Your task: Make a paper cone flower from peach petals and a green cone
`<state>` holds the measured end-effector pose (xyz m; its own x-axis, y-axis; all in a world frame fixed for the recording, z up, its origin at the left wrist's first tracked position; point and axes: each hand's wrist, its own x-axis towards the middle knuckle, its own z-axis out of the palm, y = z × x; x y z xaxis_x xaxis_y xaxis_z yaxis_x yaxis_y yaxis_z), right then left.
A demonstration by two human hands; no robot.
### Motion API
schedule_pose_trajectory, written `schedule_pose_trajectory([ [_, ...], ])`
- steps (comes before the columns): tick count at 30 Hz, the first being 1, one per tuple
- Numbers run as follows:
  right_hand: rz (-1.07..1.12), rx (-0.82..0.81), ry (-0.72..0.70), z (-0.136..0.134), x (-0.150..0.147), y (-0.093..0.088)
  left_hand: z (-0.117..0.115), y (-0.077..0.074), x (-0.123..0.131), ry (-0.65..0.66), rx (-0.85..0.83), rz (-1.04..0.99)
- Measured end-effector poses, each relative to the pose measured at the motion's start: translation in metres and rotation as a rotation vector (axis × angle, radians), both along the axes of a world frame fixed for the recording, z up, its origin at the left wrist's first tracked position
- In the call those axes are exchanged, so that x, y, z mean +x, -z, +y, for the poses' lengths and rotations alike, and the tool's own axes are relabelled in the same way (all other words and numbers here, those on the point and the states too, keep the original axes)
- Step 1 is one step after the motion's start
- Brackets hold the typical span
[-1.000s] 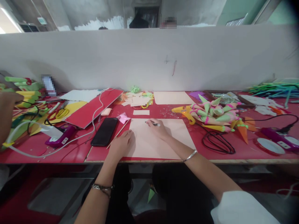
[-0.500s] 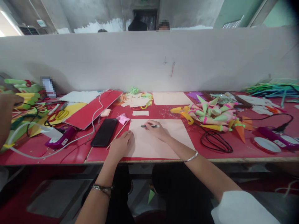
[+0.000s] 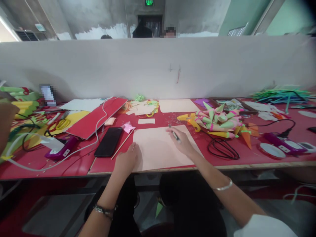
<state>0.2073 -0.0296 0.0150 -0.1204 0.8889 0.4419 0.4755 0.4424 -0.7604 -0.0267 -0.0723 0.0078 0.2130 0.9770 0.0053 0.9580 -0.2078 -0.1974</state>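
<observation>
A large pale pink sheet of paper (image 3: 155,148) lies flat at the front of the red table. My right hand (image 3: 182,143) is closed around a pen (image 3: 176,137), over the upper right part of the sheet. The pen slants, and I cannot tell whether its tip touches the paper. At the sheet's left edge rests my left hand (image 3: 125,160), its fingers curled together on the paper's border. A thin wooden stick (image 3: 122,144) and a black phone (image 3: 108,142) lie just left of that hand. Beyond the sheet is a small paper strip (image 3: 146,121).
A yellow glue gun (image 3: 190,121) and a bunch of green-and-pink paper cones (image 3: 219,120) stand right of the sheet. Purple power strips (image 3: 61,148) with cables lie at both sides. A red board (image 3: 97,117) is at back left. Another person's arm (image 3: 7,126) shows at far left.
My right hand has moved right across the sheet with the pen, which now points more upward. My left hand has slid slightly down the left edge. The view has shifted a little.
</observation>
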Motion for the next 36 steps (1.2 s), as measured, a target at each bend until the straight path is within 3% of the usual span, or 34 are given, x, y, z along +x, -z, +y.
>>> schedule_pose_trajectory([
  [4,-0.373,-0.037,-0.06,-0.039,0.006,0.017,-0.023,-0.006,0.011,-0.029,0.014,0.041],
  [6,-0.505,-0.02,-0.068,-0.044,0.012,0.026,-0.031,-0.01,0.011,-0.021,0.009,0.014],
  [9,-0.55,-0.017,-0.194,-0.035,0.025,0.025,-0.03,-0.014,0.002,0.022,-0.016,-0.071],
  [14,-0.436,-0.015,-0.458,-0.013,0.048,0.008,-0.002,-0.009,-0.02,0.089,0.029,-0.148],
  [18,-0.327,-0.05,-0.573,0.003,0.052,0.009,0.003,0.0,-0.022,0.085,0.023,-0.068],
  [21,-0.277,-0.074,-0.555,0.015,0.045,0.011,-0.006,0.002,-0.016,0.05,0.033,-0.023],
  [24,-0.217,-0.085,-0.428,0.025,0.032,0.008,-0.018,0.0,-0.01,0.015,0.024,0.008],
  [28,0.043,-0.189,-0.318,0.027,0.01,0.001,-0.032,-0.005,-0.003,-0.012,0.013,0.027],
  [32,0.294,-0.376,-0.417,0.017,-0.011,0.003,-0.047,-0.009,0.005,-0.063,-0.007,0.026],
  [36,0.386,-0.509,-0.539,0.01,-0.029,0.004,-0.056,-0.01,0.017,-0.089,-0.008,0.032],
])
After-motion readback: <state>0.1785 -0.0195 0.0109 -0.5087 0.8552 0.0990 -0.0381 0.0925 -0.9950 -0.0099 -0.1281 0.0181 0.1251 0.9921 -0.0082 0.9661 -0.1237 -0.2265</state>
